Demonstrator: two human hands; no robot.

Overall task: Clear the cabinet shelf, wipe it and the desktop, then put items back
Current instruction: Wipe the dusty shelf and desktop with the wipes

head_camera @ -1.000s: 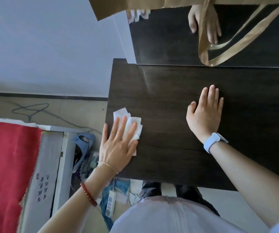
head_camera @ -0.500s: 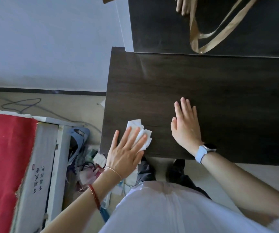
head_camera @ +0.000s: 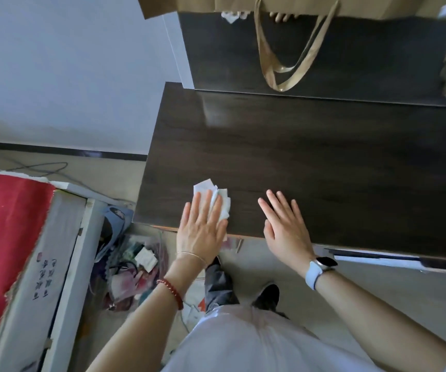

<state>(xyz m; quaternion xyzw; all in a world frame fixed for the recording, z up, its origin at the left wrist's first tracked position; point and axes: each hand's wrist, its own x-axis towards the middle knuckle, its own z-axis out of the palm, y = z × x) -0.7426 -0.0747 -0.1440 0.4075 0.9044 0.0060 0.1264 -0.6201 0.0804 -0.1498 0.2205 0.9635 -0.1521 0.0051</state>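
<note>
The dark wood desktop [head_camera: 324, 162] fills the middle of the view. My left hand [head_camera: 203, 226] lies flat with straight fingers on a crumpled white wipe [head_camera: 216, 196], pressing it down at the desktop's near-left edge. Just to its right, my right hand [head_camera: 286, 226] rests flat on the wood at the front edge, fingers spread, holding nothing; a watch with a pale blue strap is on that wrist. Behind the desktop rises the dark glossy cabinet front [head_camera: 350, 57], which mirrors my hands faintly.
Gold ribbon handles [head_camera: 283, 65] of a brown paper bag hang over the cabinet front at the top. Left of the desk, on the floor, lie a heap of small items [head_camera: 133, 267], a blue slipper [head_camera: 114, 218] and a red-covered board [head_camera: 7, 237]. A cable trails along the wall.
Both hands have slid toward the front edge of the desktop, the left dragging the wipe along. The right hand moved left, closer to the left one.
</note>
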